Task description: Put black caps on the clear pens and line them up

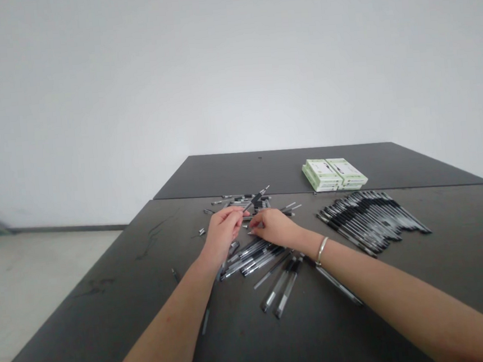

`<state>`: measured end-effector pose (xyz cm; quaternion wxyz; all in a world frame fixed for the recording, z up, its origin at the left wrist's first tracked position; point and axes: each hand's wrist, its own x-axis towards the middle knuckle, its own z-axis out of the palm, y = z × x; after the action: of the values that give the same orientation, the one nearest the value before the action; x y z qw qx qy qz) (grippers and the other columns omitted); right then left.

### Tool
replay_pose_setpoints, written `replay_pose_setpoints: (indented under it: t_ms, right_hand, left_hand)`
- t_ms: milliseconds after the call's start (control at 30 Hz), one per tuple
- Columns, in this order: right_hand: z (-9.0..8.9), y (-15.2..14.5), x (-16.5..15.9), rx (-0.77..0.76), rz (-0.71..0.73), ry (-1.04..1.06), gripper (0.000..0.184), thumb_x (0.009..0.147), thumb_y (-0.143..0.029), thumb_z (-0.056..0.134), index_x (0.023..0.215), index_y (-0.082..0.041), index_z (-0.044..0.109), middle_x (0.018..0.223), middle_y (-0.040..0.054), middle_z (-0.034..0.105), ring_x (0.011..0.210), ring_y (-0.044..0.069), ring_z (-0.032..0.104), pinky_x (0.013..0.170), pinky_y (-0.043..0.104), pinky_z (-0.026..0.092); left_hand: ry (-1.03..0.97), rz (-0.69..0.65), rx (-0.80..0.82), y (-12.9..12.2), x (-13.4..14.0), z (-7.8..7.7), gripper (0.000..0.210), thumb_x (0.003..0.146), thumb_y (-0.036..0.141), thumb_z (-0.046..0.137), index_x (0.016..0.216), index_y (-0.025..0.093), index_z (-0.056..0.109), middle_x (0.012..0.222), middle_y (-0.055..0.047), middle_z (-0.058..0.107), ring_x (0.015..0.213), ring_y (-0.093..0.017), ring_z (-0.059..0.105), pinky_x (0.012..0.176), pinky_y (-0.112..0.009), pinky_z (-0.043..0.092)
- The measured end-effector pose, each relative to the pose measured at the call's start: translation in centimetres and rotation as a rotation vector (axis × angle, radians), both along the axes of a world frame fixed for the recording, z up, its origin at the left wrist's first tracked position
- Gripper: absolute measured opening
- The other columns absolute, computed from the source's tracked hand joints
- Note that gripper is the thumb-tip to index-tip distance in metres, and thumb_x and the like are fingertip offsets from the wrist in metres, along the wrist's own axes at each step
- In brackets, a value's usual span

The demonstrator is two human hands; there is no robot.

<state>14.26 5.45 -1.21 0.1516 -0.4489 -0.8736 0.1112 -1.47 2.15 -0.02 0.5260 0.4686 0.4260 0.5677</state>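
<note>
My left hand (224, 230) is closed around a pen (260, 197) with a dark grip, its pointed end tilted up and to the right. Close beside it, my right hand (276, 226) reaches low over the pile with thumb and fingers pinched. A small light tip shows at those fingertips, too little to name. Under and around both hands lies a loose pile of clear and black pens (256, 254), with thin refills among them. Two pens (288, 290) lie apart, nearer to me.
A neat row of assembled-looking pens (369, 220) lies to the right. Behind it stand green-and-white boxes (334, 174) in two stacks. Small loose parts (202, 231) lie left of the pile. The dark table (121, 304) has a seam across it, with a white wall behind.
</note>
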Motion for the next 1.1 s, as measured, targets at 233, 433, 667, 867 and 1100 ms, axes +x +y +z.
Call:
replay_pose_setpoints:
  t_ms: [233, 433, 667, 867, 1100]
  right_hand:
    - [-0.2, 0.0, -1.6, 0.032, 0.009, -0.139, 0.015, 0.078, -0.025, 0.062, 0.082, -0.016, 0.073, 0.083, 0.0118, 0.073, 0.084, 0.025, 0.066, 0.076, 0.030, 0.046]
    - [0.2, -0.3, -1.7, 0.061, 0.017, -0.189, 0.017, 0.080, -0.021, 0.056, 0.081, -0.012, 0.071, 0.083, 0.0150, 0.072, 0.081, 0.026, 0.066, 0.074, 0.031, 0.045]
    - [0.7, -1.2, -0.1, 0.076, 0.051, -0.133, 0.014, 0.078, -0.018, 0.056, 0.082, -0.015, 0.070, 0.079, 0.0085, 0.072, 0.076, 0.020, 0.064, 0.070, 0.026, 0.043]
    - [2.1, -2.7, 2.4, 0.074, 0.012, 0.138, 0.027, 0.088, -0.018, 0.047, 0.096, -0.016, 0.072, 0.086, 0.0077, 0.071, 0.080, 0.018, 0.061, 0.073, 0.025, 0.041]
    - [1.3, -3.8, 6.3, -0.172, -0.239, 0.573, 0.023, 0.085, -0.032, 0.054, 0.089, -0.017, 0.071, 0.073, 0.0019, 0.068, 0.063, 0.015, 0.056, 0.060, 0.025, 0.040]
  left_hand:
    - [-0.003, -0.006, -0.006, -0.2, 0.0, 0.4, 0.014, 0.067, 0.025, 0.061, 0.069, 0.012, 0.064, 0.051, 0.006, 0.043, 0.038, -0.003, 0.026, 0.036, -0.018, 0.014]
    - [0.009, -0.016, -0.016, -0.2, 0.1, 0.2, 0.015, 0.068, 0.026, 0.061, 0.069, 0.012, 0.065, 0.051, 0.006, 0.040, 0.038, -0.003, 0.025, 0.036, -0.018, 0.014]
    - [0.046, -0.047, -0.015, -0.4, 0.3, 0.1, 0.012, 0.067, 0.024, 0.060, 0.065, 0.013, 0.062, 0.051, 0.006, 0.044, 0.038, -0.003, 0.025, 0.037, -0.019, 0.014]
    - [0.054, -0.064, -0.027, -0.4, 0.5, -0.1, 0.013, 0.066, 0.023, 0.059, 0.071, 0.012, 0.065, 0.048, 0.007, 0.042, 0.037, -0.004, 0.025, 0.037, -0.019, 0.015]
    - [0.071, -0.131, -0.045, -0.3, 0.4, -0.8, 0.015, 0.069, 0.023, 0.059, 0.077, 0.012, 0.067, 0.052, 0.005, 0.045, 0.038, -0.003, 0.027, 0.037, -0.020, 0.014]
